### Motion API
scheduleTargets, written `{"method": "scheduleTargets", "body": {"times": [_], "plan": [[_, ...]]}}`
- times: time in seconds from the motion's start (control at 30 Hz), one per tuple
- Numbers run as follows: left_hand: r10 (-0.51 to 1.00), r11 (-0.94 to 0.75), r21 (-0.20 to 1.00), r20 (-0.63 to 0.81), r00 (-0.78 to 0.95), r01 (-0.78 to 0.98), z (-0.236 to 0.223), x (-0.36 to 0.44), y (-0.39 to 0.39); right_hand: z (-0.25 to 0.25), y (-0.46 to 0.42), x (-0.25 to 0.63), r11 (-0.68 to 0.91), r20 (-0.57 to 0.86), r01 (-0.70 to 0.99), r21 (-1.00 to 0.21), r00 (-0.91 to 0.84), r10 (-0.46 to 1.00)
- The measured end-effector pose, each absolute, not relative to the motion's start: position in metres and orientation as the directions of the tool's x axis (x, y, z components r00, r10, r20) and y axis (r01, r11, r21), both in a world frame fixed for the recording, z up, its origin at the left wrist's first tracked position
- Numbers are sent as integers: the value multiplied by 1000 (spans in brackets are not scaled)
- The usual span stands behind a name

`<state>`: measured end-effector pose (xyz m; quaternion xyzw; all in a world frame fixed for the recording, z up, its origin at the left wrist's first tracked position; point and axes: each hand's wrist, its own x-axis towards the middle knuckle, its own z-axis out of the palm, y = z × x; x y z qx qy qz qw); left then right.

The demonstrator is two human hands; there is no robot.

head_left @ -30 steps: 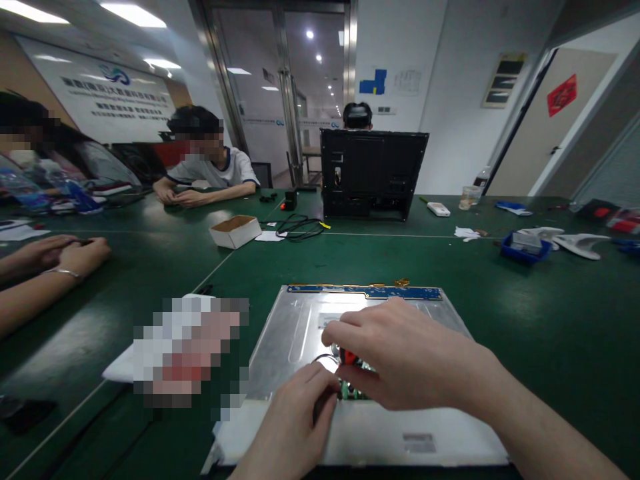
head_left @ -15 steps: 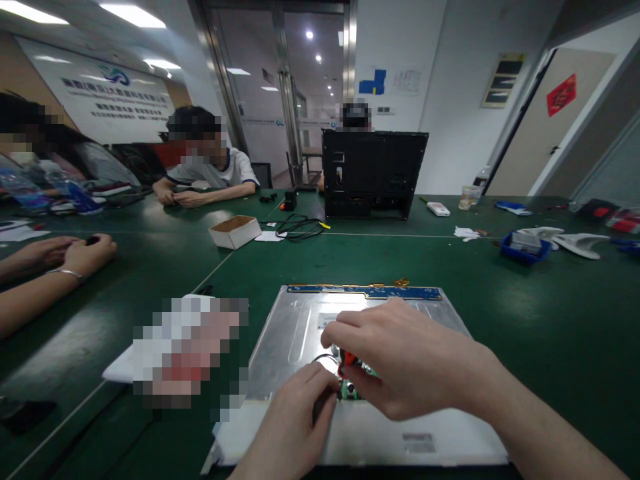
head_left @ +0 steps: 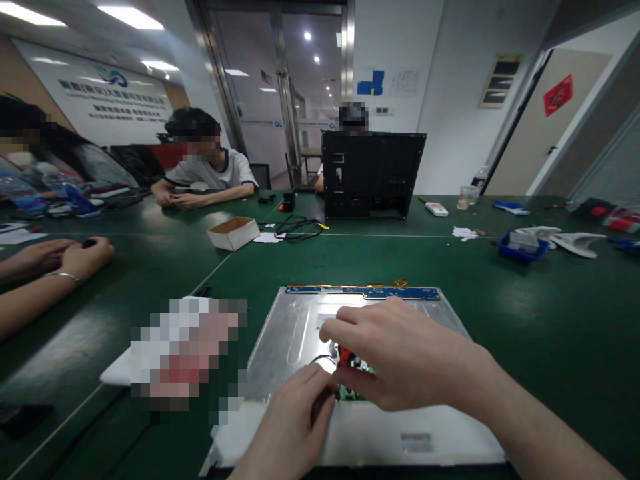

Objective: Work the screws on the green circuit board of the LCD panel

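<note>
A silver metal display panel [head_left: 295, 333] lies back-up on the green table in front of me, with a blue circuit strip [head_left: 365, 292] along its far edge. Near its middle sits a small green circuit board [head_left: 353, 390] with a red connector [head_left: 345, 353] and a thin dark cable. My right hand [head_left: 405, 360] is curled over the board, fingers pinched on the red connector. My left hand [head_left: 293, 427] is closed beside it, fingers pressed on the cable end at the board's left edge. What the left fingers grip is mostly hidden.
A blurred white item [head_left: 185, 350] lies left of the panel. Farther back are a small cardboard box [head_left: 234, 232], black cables [head_left: 297, 228], an upright black monitor shell [head_left: 373, 173] and a blue tray [head_left: 520, 247]. Other people's hands [head_left: 65, 257] rest on the table at left.
Almost nothing differs. My right hand has shifted very slightly over the board, and the view has tipped a little.
</note>
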<state>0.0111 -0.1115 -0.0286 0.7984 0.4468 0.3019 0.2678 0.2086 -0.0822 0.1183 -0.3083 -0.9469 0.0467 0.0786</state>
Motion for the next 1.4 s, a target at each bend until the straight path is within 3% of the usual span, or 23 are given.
{"method": "scheduleTargets", "body": {"times": [0.3, 0.73, 1.2, 1.3, 1.4], "plan": [[889, -422, 680, 178, 423, 600, -24, 10, -112, 118, -80, 209, 808, 141, 573, -133, -796, 588], [873, -466, 653, 231, 429, 597, -26, 10, -111, 115, -78, 209, 816, 173, 570, -96, -798, 577], [898, -423, 680, 224, 379, 599, -11, 9, -115, 137, -81, 220, 757, 118, 628, -181, -750, 650], [899, -433, 619, 237, 370, 656, -5, -9, -108, 135, -81, 222, 755, 137, 632, -175, -743, 655], [895, -433, 400, 295, 333, 808, 6, -54, -83, 136, -81, 223, 760, 165, 628, -166, -743, 649]]}}
